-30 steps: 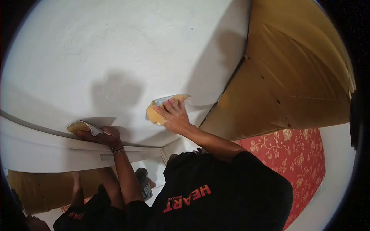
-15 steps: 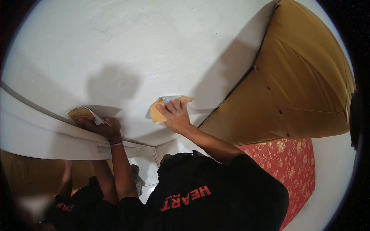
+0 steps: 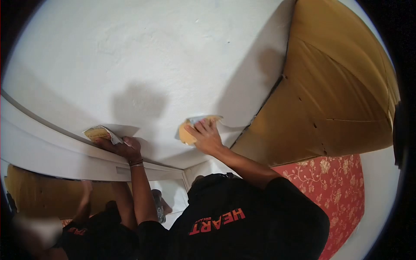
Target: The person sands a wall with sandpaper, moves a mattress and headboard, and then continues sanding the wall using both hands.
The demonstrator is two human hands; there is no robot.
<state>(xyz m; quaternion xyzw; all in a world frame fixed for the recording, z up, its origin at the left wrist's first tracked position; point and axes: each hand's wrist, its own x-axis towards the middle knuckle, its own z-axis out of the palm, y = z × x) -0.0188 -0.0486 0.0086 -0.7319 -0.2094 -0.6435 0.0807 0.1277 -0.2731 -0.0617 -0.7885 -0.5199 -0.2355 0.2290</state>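
Note:
My left hand point(image 3: 125, 148), palm turned up and with a bracelet at the wrist, holds a folded piece of yellowish paper with a pale underside point(image 3: 99, 133) near the white wall, just above a long white ledge. Farther right, my right hand point(image 3: 207, 137) presses a second crumpled yellow and grey sheet point(image 3: 187, 132) flat against the white wall point(image 3: 173, 65). Its fingers lie over the sheet and partly hide it.
Mustard-coloured upholstered fabric point(image 3: 338, 95) spans the right side. Below it hangs red floral material point(image 3: 338, 190). A long white ledge point(image 3: 65, 149) runs along the left, above a mirror-like surface point(image 3: 47, 190) with a reflected person. My black shirt fills the bottom.
Both hands and their sheets appear slightly farther right and lower in the view. The camera view has shifted too, and more of the reflection shows at the lower left.

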